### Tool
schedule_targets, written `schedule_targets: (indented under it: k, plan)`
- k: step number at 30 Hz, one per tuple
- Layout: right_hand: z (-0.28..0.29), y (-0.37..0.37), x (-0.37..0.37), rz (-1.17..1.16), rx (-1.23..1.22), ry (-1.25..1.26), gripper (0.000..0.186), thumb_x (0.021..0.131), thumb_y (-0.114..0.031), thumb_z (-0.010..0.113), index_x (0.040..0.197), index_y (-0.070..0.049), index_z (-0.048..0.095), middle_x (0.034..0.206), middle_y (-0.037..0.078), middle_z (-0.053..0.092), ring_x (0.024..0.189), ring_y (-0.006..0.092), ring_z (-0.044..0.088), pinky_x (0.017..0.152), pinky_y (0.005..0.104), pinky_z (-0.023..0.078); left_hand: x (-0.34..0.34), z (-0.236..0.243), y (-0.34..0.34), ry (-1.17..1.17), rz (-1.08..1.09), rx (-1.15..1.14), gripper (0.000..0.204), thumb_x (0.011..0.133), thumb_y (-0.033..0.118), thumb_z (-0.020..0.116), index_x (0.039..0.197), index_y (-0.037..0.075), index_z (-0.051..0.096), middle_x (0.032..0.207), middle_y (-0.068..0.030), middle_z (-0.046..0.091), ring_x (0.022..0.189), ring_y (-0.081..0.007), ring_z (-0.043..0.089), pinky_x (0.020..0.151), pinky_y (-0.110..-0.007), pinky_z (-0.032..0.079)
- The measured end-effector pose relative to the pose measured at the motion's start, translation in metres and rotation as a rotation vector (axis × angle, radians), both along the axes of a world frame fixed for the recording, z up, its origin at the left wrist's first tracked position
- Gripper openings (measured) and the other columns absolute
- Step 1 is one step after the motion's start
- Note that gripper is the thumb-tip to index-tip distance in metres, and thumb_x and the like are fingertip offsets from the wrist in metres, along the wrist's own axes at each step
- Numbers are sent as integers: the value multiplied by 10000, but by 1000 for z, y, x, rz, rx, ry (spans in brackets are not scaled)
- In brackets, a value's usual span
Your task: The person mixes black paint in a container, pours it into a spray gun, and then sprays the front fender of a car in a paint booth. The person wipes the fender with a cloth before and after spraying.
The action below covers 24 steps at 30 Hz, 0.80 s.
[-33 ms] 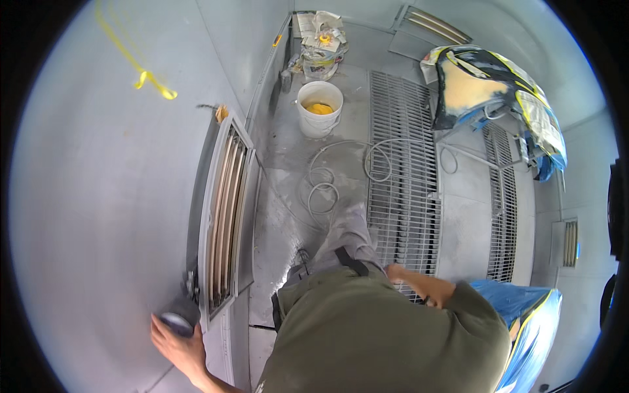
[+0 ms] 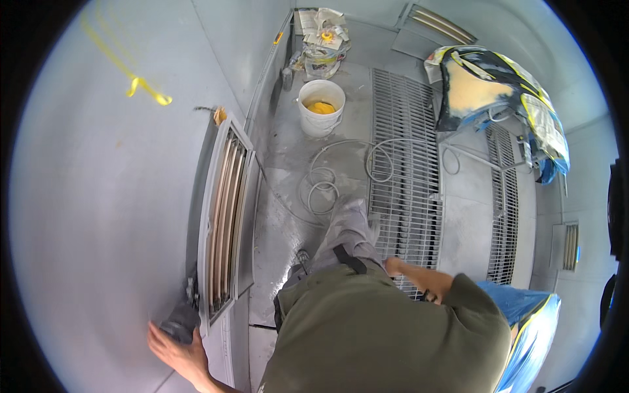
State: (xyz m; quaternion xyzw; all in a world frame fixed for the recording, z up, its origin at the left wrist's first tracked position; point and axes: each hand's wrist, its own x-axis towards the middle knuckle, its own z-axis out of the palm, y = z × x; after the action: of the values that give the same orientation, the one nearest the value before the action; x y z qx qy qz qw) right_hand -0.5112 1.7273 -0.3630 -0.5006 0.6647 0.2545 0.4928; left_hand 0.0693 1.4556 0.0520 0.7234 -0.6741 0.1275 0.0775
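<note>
My left hand (image 2: 177, 347) is closed around a dark, rounded fitting (image 2: 180, 318) on the grey wall at the lower left, beside a framed vent with slats (image 2: 226, 216). A small metal piece sits just above the fitting. My right hand (image 2: 393, 266) hangs low beside my leg over the floor grating; its fingers are mostly hidden behind my body. A grey hose (image 2: 324, 195) lies looped on the floor in front of me.
A white bucket (image 2: 320, 124) with yellow contents and a paper-covered pile (image 2: 321, 62) stand along the back. A masked panel on a stand (image 2: 478, 92) is at upper right, blue-wrapped parts (image 2: 537, 334) at lower right, and floor grates (image 2: 403, 164) run lengthwise.
The dark fitting looks slightly turned and blurred in my left hand, which has shifted a little down and left. The view has moved only slightly.
</note>
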Motion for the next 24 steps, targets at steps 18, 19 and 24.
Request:
schedule_targets:
  k: [18,19,24]
  plan:
    - [-332,-814,-406,80,-373,13,265,942,-182,601,1146,-98,747,1073,209,753,1036,416,718,931,505,577,-431,-287,69,598,615,1309,441,890,208,788,1264,-3,685,1118,-213,720,1029,-431,700,901,-487,565]
    - [-358,-824,-410,126,-293,11,271,937,-173,608,1158,-104,749,1083,199,755,1045,412,716,947,494,575,-441,-277,67,599,677,1386,433,903,217,777,1266,-1,687,1131,-213,720,1041,-426,701,909,-484,563]
    - [-460,-805,-401,224,-490,171,347,990,-263,557,1227,-173,793,1206,103,781,1172,319,721,998,462,547,-480,-233,7,627,844,1525,399,970,261,719,1278,8,695,1197,-209,721,1100,-398,702,951,-470,557]
